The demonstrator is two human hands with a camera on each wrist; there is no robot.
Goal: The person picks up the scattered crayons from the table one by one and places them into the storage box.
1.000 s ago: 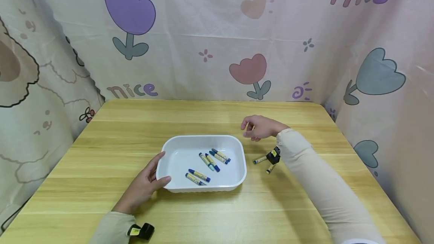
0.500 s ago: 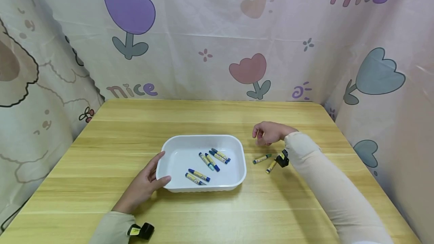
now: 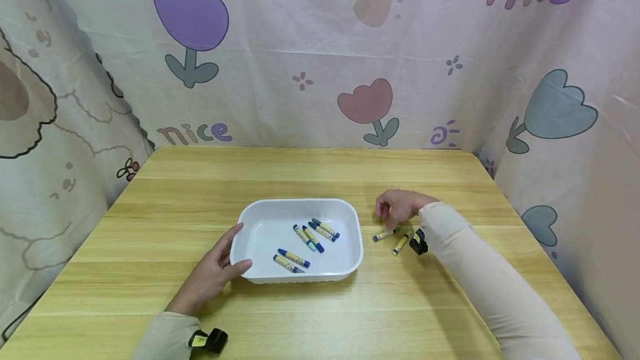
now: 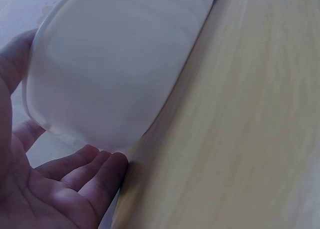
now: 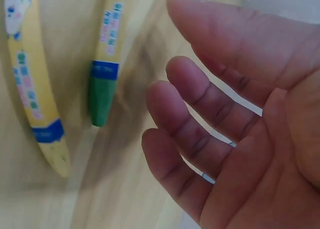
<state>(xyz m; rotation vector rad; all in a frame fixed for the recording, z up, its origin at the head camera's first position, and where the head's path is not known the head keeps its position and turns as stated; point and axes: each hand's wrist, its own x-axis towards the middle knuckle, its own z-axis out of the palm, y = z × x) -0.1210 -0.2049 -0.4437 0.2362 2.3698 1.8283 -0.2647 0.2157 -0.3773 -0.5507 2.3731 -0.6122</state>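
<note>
My left hand (image 3: 215, 271) holds the left end of a white plastic tray (image 3: 352, 260). In the left wrist view the thumb lies at the rim of the tray (image 4: 110, 64), and fingertips meet its outer wall lower down. Right of the tray, my right hand (image 3: 400, 205) hovers with loosely bent fingers over two oil crayons in yellow wrappers. In the right wrist view one is a green crayon (image 5: 105, 64), the other a yellow crayon (image 5: 32, 84); nothing is between thumb and fingers. In the head view the hand overlaps the far end of the green one.
Inside the tray lie several crayons (image 3: 294, 258) with blue-banded yellow wrappers, some dark blue. The wooden table (image 3: 240, 171) runs back to a printed cloth (image 3: 280, 26), which hangs on the left and right too. A black wrist camera (image 3: 419, 242) sits close by the yellow crayon.
My right hand has moved right, then down and nearer to the two crayons on the table. The left hand and the tray have stayed still.
</note>
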